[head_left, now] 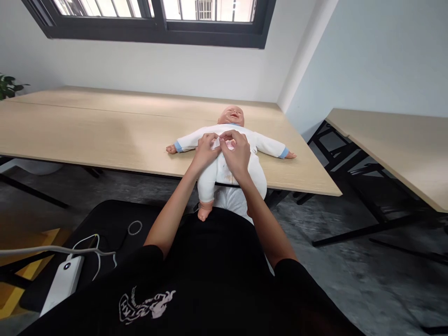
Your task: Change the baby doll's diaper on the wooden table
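A baby doll [231, 115] lies face up on the wooden table [105, 135], arms spread, legs hanging over the near edge. It wears a white romper [266, 144] with blue cuffs. My left hand [205, 151] and my right hand [238, 151] rest on the doll's chest, fingers pinched together on the romper's front opening. Both hands meet at the chest just below the collar. One bare doll foot [203, 212] hangs above my lap.
A second wooden table [395, 144] stands to the right across a gap with dark floor. A white power bank [63, 280] with a cable lies on a black seat at lower left. A plant [9, 86] sits at the far left; a window is above.
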`<action>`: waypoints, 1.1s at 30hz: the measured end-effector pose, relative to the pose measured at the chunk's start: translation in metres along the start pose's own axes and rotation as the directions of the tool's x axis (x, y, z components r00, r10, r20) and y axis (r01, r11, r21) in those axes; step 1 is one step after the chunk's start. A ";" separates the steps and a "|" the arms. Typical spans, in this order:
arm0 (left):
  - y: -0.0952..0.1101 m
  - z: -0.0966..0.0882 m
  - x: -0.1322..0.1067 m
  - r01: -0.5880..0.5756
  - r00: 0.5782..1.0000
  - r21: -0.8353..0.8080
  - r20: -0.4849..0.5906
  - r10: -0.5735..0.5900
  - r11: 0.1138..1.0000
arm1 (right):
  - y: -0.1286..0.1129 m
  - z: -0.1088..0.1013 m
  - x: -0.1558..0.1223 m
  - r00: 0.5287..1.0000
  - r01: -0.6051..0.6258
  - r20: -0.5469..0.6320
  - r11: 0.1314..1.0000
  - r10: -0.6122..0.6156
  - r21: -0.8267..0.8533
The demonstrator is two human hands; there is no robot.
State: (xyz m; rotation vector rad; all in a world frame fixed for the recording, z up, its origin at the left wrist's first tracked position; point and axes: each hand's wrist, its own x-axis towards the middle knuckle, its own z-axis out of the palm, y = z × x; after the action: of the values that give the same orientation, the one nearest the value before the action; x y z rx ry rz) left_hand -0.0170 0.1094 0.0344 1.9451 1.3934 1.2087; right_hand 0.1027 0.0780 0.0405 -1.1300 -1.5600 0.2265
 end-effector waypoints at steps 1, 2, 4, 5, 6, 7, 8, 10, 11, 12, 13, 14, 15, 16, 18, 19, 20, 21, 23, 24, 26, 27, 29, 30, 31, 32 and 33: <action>-0.002 0.001 0.001 -0.003 1.000 -0.011 -0.006 0.003 1.000 | -0.001 0.000 0.000 1.000 -0.007 -0.008 1.000 0.007 -0.004; -0.004 0.002 0.001 -0.006 1.000 -0.022 -0.016 0.006 1.000 | -0.001 0.000 0.000 1.000 -0.014 -0.018 1.000 0.014 -0.010; -0.009 0.005 0.001 -0.022 0.999 -0.047 -0.039 0.020 0.999 | -0.002 -0.001 0.002 0.999 -0.021 -0.042 1.000 0.020 -0.021; -0.012 0.005 0.001 -0.037 0.998 -0.067 -0.053 0.033 0.997 | -0.001 -0.002 0.003 0.998 -0.022 -0.056 0.999 0.021 -0.024; -0.015 0.006 0.000 -0.052 0.997 -0.089 -0.070 0.046 0.995 | 0.000 -0.003 0.003 0.997 -0.029 -0.074 0.999 0.027 -0.025; -0.017 0.006 -0.002 -0.064 0.995 -0.107 -0.088 0.054 0.992 | 0.002 -0.004 0.004 0.995 -0.044 -0.092 0.999 0.041 -0.025; -0.019 0.005 -0.004 -0.070 0.993 -0.119 -0.105 0.058 0.990 | 0.004 -0.005 0.005 0.993 -0.063 -0.105 0.998 0.061 -0.024; -0.021 0.003 -0.008 -0.066 0.991 -0.122 -0.121 0.051 0.990 | 0.008 -0.006 0.006 0.989 -0.101 -0.107 0.995 0.098 -0.025; -0.021 0.001 -0.009 -0.066 0.991 -0.114 -0.120 0.052 0.991 | 0.010 -0.007 0.007 0.989 -0.112 -0.096 0.993 0.110 -0.024; -0.020 0.000 -0.011 -0.070 0.991 -0.105 -0.121 0.058 0.992 | 0.011 -0.007 0.007 0.990 -0.118 -0.080 0.993 0.116 -0.022; -0.019 -0.001 -0.012 -0.079 0.990 -0.095 -0.126 0.067 0.992 | 0.011 -0.007 0.007 0.990 -0.123 -0.066 0.992 0.121 -0.023; -0.017 -0.001 -0.013 -0.088 0.988 -0.088 -0.138 0.075 0.992 | 0.010 -0.007 0.006 0.990 -0.128 -0.056 0.991 0.126 -0.029; -0.015 -0.001 -0.014 -0.095 0.984 -0.086 -0.158 0.080 0.992 | 0.010 -0.007 0.006 0.991 -0.128 -0.047 0.991 0.126 -0.041; -0.014 -0.001 -0.015 -0.100 0.980 -0.094 -0.181 0.082 0.991 | 0.009 -0.007 0.005 0.993 -0.118 -0.030 0.991 0.117 -0.059; -0.012 -0.001 -0.017 -0.110 0.971 -0.144 -0.228 0.075 0.984 | 0.006 -0.008 0.003 0.997 -0.060 0.041 0.992 0.064 -0.109; -0.012 0.000 -0.018 -0.115 0.965 -0.183 -0.252 0.067 0.976 | 0.005 -0.008 0.001 0.995 -0.016 0.092 0.990 0.029 -0.137; -0.013 0.000 -0.019 -0.120 0.959 -0.225 -0.277 0.055 0.967 | 0.003 -0.008 -0.001 0.989 0.026 0.145 0.985 -0.002 -0.168; -0.013 0.000 -0.020 -0.121 0.955 -0.262 -0.295 0.040 0.957 | 0.002 -0.007 -0.003 0.981 0.063 0.192 0.977 -0.024 -0.202; -0.012 -0.001 -0.022 -0.113 0.952 -0.305 -0.307 0.014 0.946 | -0.001 -0.004 -0.007 0.966 0.115 0.254 0.957 -0.045 -0.267; -0.011 -0.001 -0.023 -0.109 0.954 -0.310 -0.299 0.012 0.945 | -0.002 -0.003 -0.008 0.962 0.128 0.271 0.948 -0.047 -0.290; -0.006 -0.001 -0.023 -0.104 0.964 -0.305 -0.264 0.021 0.947 | -0.005 0.001 -0.010 0.955 0.139 0.293 0.939 -0.043 -0.315; -0.002 -0.001 -0.022 -0.106 0.969 -0.302 -0.246 0.030 0.947 | -0.006 0.001 -0.010 0.952 0.140 0.303 0.936 -0.038 -0.323; 0.005 -0.002 -0.019 -0.123 0.971 -0.294 -0.235 0.053 0.948 | -0.007 -0.001 -0.008 0.948 0.136 0.318 0.931 -0.023 -0.340; 0.009 -0.003 -0.017 -0.139 0.967 -0.287 -0.245 0.068 0.948 | -0.007 -0.003 -0.006 0.945 0.135 0.326 0.930 -0.017 -0.343; 0.011 -0.004 -0.014 -0.160 0.961 -0.280 -0.265 0.084 0.946 | -0.007 -0.006 -0.004 0.943 0.135 0.333 0.931 -0.016 -0.338; 0.012 -0.005 -0.011 -0.183 0.952 -0.276 -0.291 0.099 0.944 | -0.007 -0.010 -0.002 0.941 0.136 0.337 0.937 -0.020 -0.323; 0.013 -0.007 -0.009 -0.203 0.941 -0.278 -0.321 0.108 0.939 | -0.006 -0.013 -0.001 0.941 0.135 0.338 0.944 -0.026 -0.303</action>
State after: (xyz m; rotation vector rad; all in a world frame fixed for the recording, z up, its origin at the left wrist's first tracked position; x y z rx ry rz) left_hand -0.0168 0.0958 0.0443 1.7298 1.1134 1.7461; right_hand 0.1106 0.0690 0.0484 -1.3257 -1.9924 0.1089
